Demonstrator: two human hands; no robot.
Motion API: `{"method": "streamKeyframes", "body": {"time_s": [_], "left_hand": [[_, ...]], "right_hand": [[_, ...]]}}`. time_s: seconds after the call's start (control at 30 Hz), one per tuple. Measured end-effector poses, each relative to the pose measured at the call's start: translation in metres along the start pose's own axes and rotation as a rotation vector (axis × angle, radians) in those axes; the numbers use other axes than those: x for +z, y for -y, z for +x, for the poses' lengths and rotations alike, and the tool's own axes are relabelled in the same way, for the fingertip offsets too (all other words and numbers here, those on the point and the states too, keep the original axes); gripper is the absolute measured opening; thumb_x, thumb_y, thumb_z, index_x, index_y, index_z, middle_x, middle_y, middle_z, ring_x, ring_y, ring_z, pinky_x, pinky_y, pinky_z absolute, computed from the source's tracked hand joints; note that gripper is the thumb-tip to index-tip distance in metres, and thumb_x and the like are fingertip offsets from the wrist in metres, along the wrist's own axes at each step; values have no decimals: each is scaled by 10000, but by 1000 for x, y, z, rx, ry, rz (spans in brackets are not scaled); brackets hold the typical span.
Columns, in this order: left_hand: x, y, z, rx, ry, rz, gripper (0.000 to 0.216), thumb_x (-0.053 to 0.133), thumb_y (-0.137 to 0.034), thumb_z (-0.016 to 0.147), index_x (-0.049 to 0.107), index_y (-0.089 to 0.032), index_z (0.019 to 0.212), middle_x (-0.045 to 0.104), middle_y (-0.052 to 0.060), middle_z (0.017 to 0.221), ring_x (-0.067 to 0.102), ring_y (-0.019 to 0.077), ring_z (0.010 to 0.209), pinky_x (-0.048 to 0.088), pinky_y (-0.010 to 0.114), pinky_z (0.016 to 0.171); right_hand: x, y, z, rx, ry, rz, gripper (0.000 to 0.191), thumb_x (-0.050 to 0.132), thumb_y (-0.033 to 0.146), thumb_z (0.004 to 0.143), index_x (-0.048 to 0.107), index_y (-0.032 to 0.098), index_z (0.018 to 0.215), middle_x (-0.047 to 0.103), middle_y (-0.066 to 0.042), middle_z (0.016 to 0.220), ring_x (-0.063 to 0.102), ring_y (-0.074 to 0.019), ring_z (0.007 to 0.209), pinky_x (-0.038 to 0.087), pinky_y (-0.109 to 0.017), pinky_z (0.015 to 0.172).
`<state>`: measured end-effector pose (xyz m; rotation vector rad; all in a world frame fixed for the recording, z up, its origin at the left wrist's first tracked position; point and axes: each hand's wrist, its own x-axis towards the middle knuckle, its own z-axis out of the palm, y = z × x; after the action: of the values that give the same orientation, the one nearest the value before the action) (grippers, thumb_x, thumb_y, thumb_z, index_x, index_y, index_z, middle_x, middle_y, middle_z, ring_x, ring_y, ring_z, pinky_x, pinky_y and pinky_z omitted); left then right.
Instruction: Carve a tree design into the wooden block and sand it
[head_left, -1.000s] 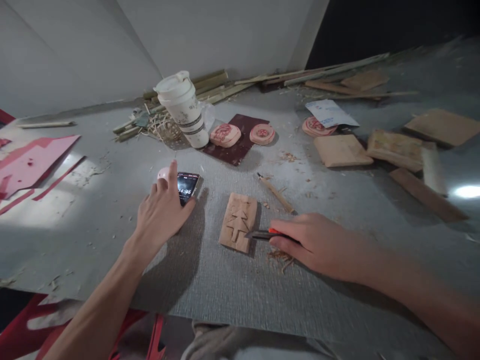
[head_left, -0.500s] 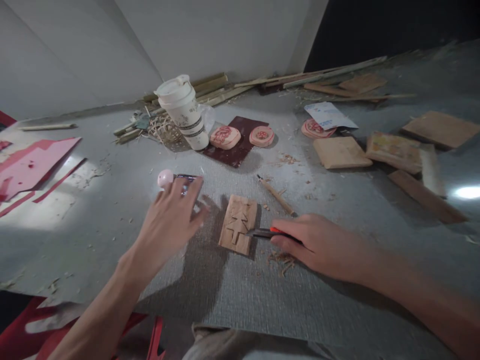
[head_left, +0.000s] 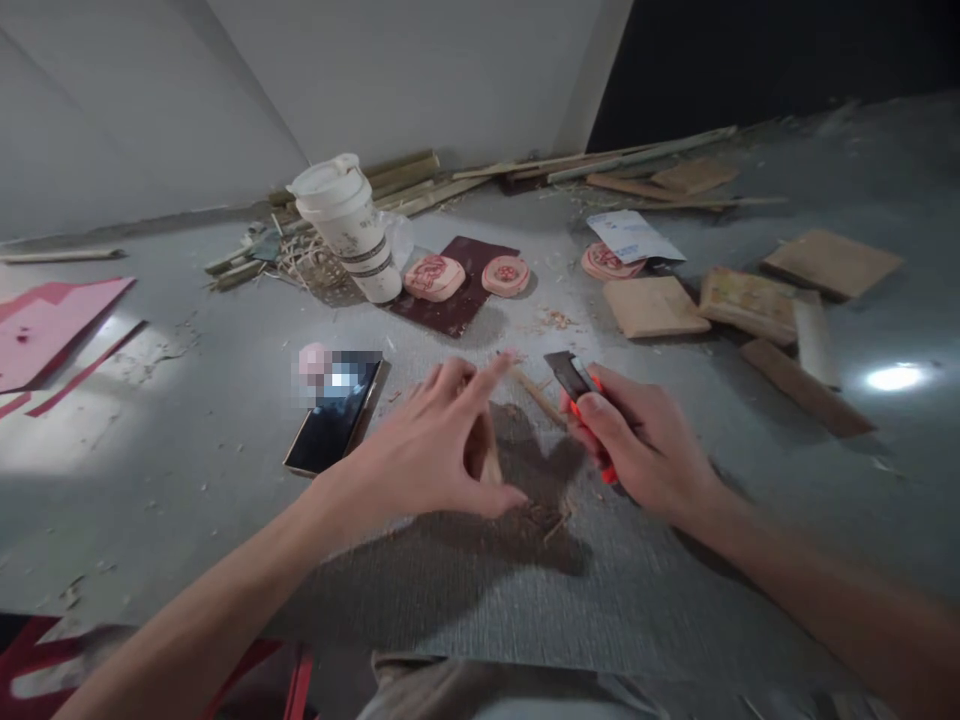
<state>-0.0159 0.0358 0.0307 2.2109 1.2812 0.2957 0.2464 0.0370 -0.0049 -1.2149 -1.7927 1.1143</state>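
My left hand (head_left: 439, 445) is closed around the small carved wooden block (head_left: 489, 460), lifted on edge just above the grey table; only a sliver of the block shows between thumb and fingers. To its right, my right hand (head_left: 645, 450) grips an orange and black utility knife (head_left: 576, 385), its blade end pointing up and away. Wood shavings (head_left: 551, 518) lie under and between the hands. A phone (head_left: 334, 415) with a pink earbud case (head_left: 313, 357) lies left of my left hand.
Behind the hands lie a thin wooden stick (head_left: 536, 392), a paper coffee cup (head_left: 345, 228), carved pink stamps (head_left: 433, 277) on a dark red mat (head_left: 459, 290), wooden boards (head_left: 654, 305) at right, bamboo strips (head_left: 645, 155) along the wall, and pink paper (head_left: 45, 318) at far left.
My left hand left the phone, moved right and took hold of the carved block, lifting it. My right hand raised the knife off the block and turned it upward.
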Motion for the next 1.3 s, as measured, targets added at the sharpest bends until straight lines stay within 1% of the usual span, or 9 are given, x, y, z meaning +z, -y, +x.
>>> {"method": "streamKeyframes", "body": {"time_s": [0.07, 0.13, 0.2, 0.27, 0.4, 0.67, 0.93, 1.1, 1.3], "left_hand": [[0, -3, -2, -37, -145, -390, 1063, 922, -782, 719, 573, -287, 1592, 600, 158, 1393, 620, 388, 1236, 543, 569, 1110], [7, -5, -2, -70, -203, -807, 918, 817, -971, 687, 727, -252, 1251, 668, 116, 1176, 657, 323, 1073, 606, 485, 984], [19, -7, 2, -122, -194, -993, 912, 550, -1101, 761, 682, -245, 1046, 674, 78, 972, 688, 270, 905, 644, 422, 815], [31, -6, 7, -239, -277, -1111, 739, 592, -975, 894, 642, -245, 991, 652, 36, 885, 668, 201, 752, 626, 338, 654], [43, -2, 10, -309, -353, -1166, 409, 677, -656, 1036, 648, -248, 1040, 686, 4, 870, 663, 153, 674, 597, 263, 575], [51, 1, -12, -268, -275, -1180, 236, 747, -488, 1055, 671, -280, 1136, 735, -8, 882, 710, 166, 714, 591, 256, 616], [43, -10, -16, -297, -168, -1127, 256, 719, -486, 1046, 702, -233, 1083, 779, 10, 905, 717, 172, 771, 570, 244, 697], [42, -14, -13, -312, -187, -1074, 280, 731, -481, 1007, 739, -203, 1045, 801, 31, 974, 731, 191, 873, 567, 257, 806], [46, -14, -7, -321, -211, -1029, 381, 706, -557, 982, 720, -189, 886, 697, 25, 855, 620, 190, 841, 497, 253, 748]], "right_hand": [[1, 0, 0, 39, 5, 126, 502, 511, 704, 1118, 527, 273, 863, 533, 58, 603, 482, -115, 468, 363, -285, 459], [2, 1, 0, 81, 48, 290, 490, 574, 723, 1093, 562, 266, 917, 508, 79, 597, 451, -102, 437, 357, -271, 427], [4, 3, -1, 93, 114, 457, 485, 643, 724, 1061, 584, 256, 949, 489, 94, 602, 419, -88, 430, 349, -256, 403], [5, 5, -1, 94, 170, 563, 489, 685, 715, 1043, 590, 247, 937, 482, 97, 611, 410, -78, 440, 342, -239, 389], [7, 5, 0, 145, 173, 558, 470, 693, 680, 1055, 588, 238, 933, 495, 96, 627, 418, -66, 441, 342, -212, 361], [9, -1, 2, 201, 108, 368, 390, 710, 594, 1067, 551, 257, 953, 541, 103, 576, 452, -75, 425, 372, -185, 363], [10, 0, 1, 234, 110, 307, 353, 747, 567, 1043, 613, 242, 1079, 542, 106, 644, 512, -77, 462, 406, -184, 391], [11, -3, -4, 279, 178, 242, 344, 708, 579, 1060, 631, 245, 1091, 555, 98, 636, 501, -80, 452, 373, -183, 393], [15, -8, -5, 308, 183, 181, 439, 634, 681, 1064, 611, 242, 1070, 544, 84, 619, 482, -85, 449, 359, -186, 401]]}}
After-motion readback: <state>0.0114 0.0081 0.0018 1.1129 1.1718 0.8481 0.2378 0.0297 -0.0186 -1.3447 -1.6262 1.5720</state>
